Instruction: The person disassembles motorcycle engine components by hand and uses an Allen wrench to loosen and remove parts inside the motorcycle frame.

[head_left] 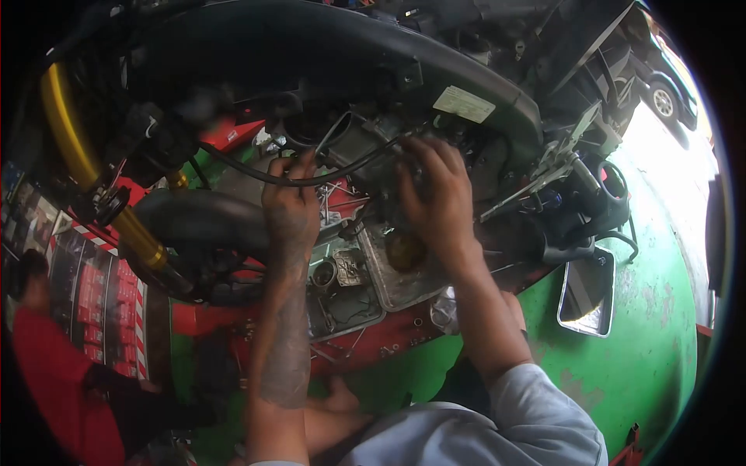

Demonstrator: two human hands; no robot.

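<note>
My left hand (291, 198) is raised beneath the motorcycle's dark body, fingers curled around a slim metal rod (332, 133) whose exact kind I cannot make out. A black hose (311, 180) sags across in front of this hand and runs up to my right fingertips. My right hand (437, 190) reaches up under the body panel (326, 58), its thumb and bent fingers apart. The fingertips are at the hose's right end, slightly blurred; whether they touch it I cannot tell. Greasy engine parts behind both hands are partly hidden in shadow.
Below sit metal trays (381, 303) with parts, on a red surface (373, 349) with scattered small tools. A gold fork tube (70, 132) stands left. Another pan (588, 291) lies on the green floor (653, 295). A person in a red shirt (58, 380) is at lower left.
</note>
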